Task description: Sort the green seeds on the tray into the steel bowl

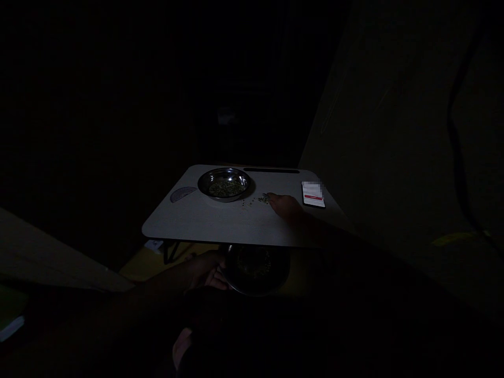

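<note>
At near left, I see the left hand (212,270), fingers curled onto a dark round bowl (258,270); beyond, a shiny round steel bowl (223,195) already holds greenish grains (227,189); loose grains (263,199) remain on the white table (205,226) beside the right hand (289,206), fingers bunched, hold unclear.

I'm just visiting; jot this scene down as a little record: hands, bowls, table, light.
Left hand: holds the lower bowl by its side
Right hand: at loose bits on the table; whether it pinches any is unclear
Upper bowl: shiny, on the table, greenish bits inside
Phone: on the table, screen lit
Light: very dim
</note>
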`<action>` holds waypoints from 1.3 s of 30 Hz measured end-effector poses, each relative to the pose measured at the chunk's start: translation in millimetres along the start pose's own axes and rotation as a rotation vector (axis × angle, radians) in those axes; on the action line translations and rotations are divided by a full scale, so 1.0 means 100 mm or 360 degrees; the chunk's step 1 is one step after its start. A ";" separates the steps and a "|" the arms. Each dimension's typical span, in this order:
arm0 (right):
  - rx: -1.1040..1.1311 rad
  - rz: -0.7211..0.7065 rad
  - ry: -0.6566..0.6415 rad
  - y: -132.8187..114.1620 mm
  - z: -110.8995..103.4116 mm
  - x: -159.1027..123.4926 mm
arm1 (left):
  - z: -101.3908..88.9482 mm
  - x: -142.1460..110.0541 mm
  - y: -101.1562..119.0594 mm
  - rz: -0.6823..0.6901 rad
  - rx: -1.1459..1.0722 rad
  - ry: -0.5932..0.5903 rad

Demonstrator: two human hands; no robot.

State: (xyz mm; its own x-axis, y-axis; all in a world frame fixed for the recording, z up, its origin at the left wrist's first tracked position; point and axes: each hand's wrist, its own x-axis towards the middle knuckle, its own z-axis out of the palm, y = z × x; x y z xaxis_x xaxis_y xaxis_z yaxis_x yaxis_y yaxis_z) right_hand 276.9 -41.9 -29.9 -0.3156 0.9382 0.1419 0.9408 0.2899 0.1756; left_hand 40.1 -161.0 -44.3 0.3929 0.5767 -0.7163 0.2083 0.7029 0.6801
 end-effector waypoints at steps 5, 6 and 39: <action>0.0038 -0.0032 0.0007 -0.04 0.01 0.02 | -0.01 0.02 -0.01 -0.0010 -0.0013 0.0028; 0.0038 -0.0044 0.0010 -0.05 0.01 0.02 | -0.01 0.02 -0.02 -0.0013 -0.0015 0.0033; 0.0122 -0.0090 0.0110 0.13 -0.10 -0.32 | -0.01 0.07 0.00 0.0005 0.0036 0.0009</action>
State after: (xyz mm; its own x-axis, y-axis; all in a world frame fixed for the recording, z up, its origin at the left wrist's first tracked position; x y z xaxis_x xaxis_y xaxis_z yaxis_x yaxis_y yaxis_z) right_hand 298.3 -70.4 -22.0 -0.3739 0.9054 0.2010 0.9270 0.3582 0.1108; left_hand 42.5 -156.6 -49.4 0.3882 0.5812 -0.7152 0.2273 0.6917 0.6855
